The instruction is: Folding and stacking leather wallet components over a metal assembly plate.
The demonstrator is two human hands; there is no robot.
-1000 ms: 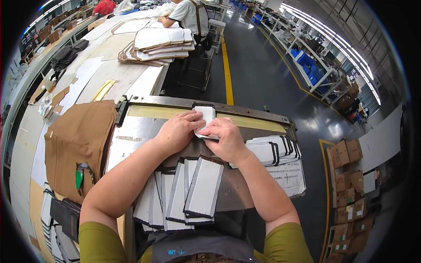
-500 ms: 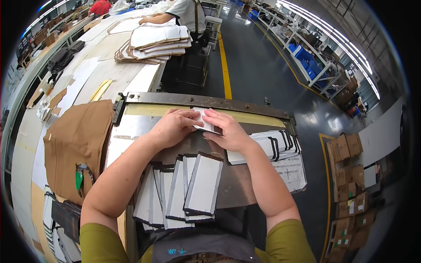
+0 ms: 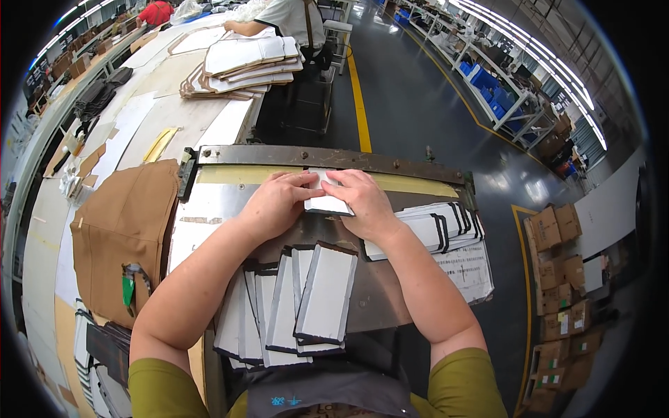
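Together, my left hand (image 3: 274, 200) and right hand (image 3: 365, 200) pinch a white card (image 3: 325, 204) by its sides over the metal table (image 3: 373, 301).

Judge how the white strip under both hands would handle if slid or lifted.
The strip is probably light, since it looks thin. It may be fairly stiff, as similar strips piled close by lie flat with straight edges. It would likely slide easily on the metal plate, whose bare surface looks smooth.
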